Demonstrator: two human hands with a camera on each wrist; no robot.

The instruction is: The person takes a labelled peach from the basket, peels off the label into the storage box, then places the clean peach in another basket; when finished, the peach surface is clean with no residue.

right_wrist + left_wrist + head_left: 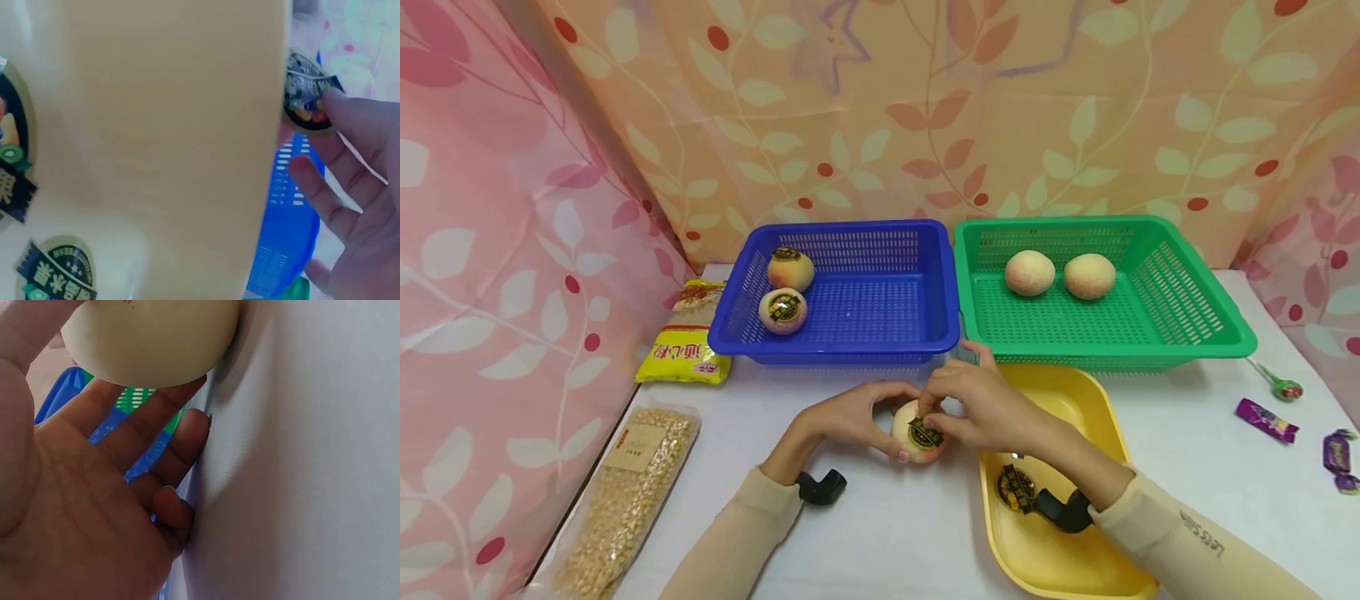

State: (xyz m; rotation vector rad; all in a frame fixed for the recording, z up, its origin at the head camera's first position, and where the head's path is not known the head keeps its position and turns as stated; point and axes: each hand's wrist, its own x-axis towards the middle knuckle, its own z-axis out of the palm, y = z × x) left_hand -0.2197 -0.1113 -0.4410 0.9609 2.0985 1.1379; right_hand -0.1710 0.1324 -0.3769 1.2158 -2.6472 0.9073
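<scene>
A pale peach (910, 429) with a pink blush sits on the white table in front of the baskets. My left hand (853, 417) holds it from the left, thumb on the near side and fingers behind. In the left wrist view the underside of the peach rests above the spread fingers. My right hand (988, 400) pinches a black and gold fruit sticker (305, 103) between thumb and index finger, against the top of the peach. The other right fingers stand away from it. More such stickers (1017, 489) lie in the yellow tray (1060, 562) under my right forearm.
Two stickered peaches (783, 311) lie in the blue basket (880, 312). The green basket (1150, 350) beside it holds two plain peaches (1089, 277). At left are a pasta bag (685, 342) and a bag of yellow kernels (632, 492). A lollipop (1287, 389) and purple-wrapped candies (1266, 420) lie right.
</scene>
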